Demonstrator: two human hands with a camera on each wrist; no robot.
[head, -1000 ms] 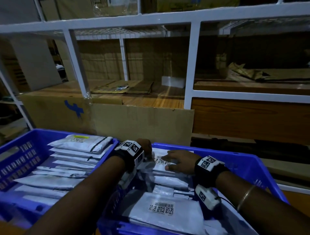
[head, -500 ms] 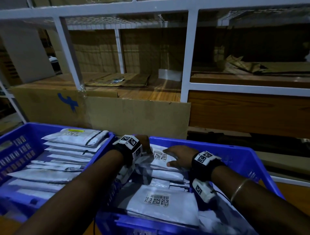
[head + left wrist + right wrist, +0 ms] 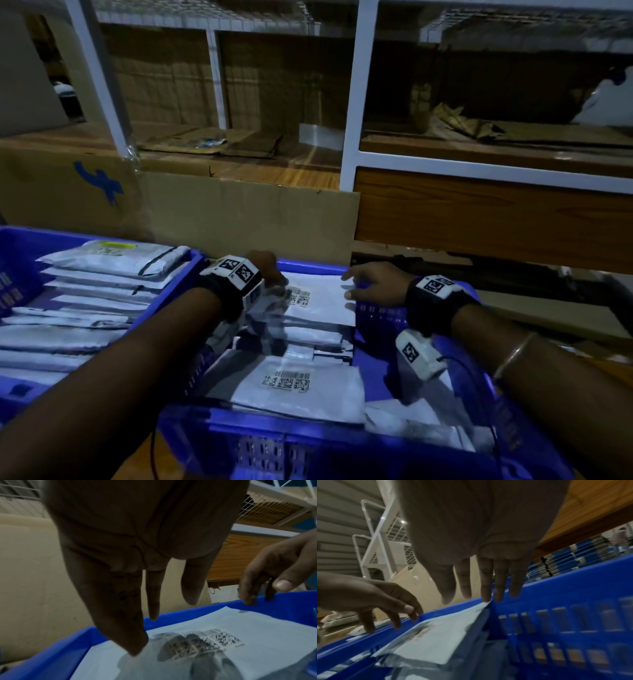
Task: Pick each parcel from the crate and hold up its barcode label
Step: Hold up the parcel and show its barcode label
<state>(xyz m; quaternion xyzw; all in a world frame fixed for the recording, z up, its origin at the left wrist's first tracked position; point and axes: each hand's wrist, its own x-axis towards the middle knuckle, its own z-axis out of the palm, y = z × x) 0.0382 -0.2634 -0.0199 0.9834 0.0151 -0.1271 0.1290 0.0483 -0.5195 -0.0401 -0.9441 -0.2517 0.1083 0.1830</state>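
Note:
A white parcel (image 3: 325, 305) with a barcode label (image 3: 298, 298) facing up tops the pile at the far end of the right blue crate (image 3: 380, 320). My left hand (image 3: 270, 275) hangs over its left edge with straight fingers (image 3: 130, 635), one tip touching the parcel (image 3: 214, 662) beside the label. My right hand (image 3: 356, 286) is open at the parcel's far right corner, fingertips (image 3: 486, 597) against the corner (image 3: 476, 609) and the crate wall (image 3: 565, 601). Neither hand holds anything. A second labelled parcel (image 3: 308, 394) lies nearer me.
A left blue crate (image 3: 20, 246) holds a row of several white parcels (image 3: 102, 263). Behind the crates stand a cardboard sheet (image 3: 239, 212), a white shelf frame (image 3: 352, 102) and a wooden panel (image 3: 479, 212).
My right hand has slid from lying flat on the top parcel to its right corner by the crate wall. The left hand stays at the parcel's left edge. The head view has shifted.

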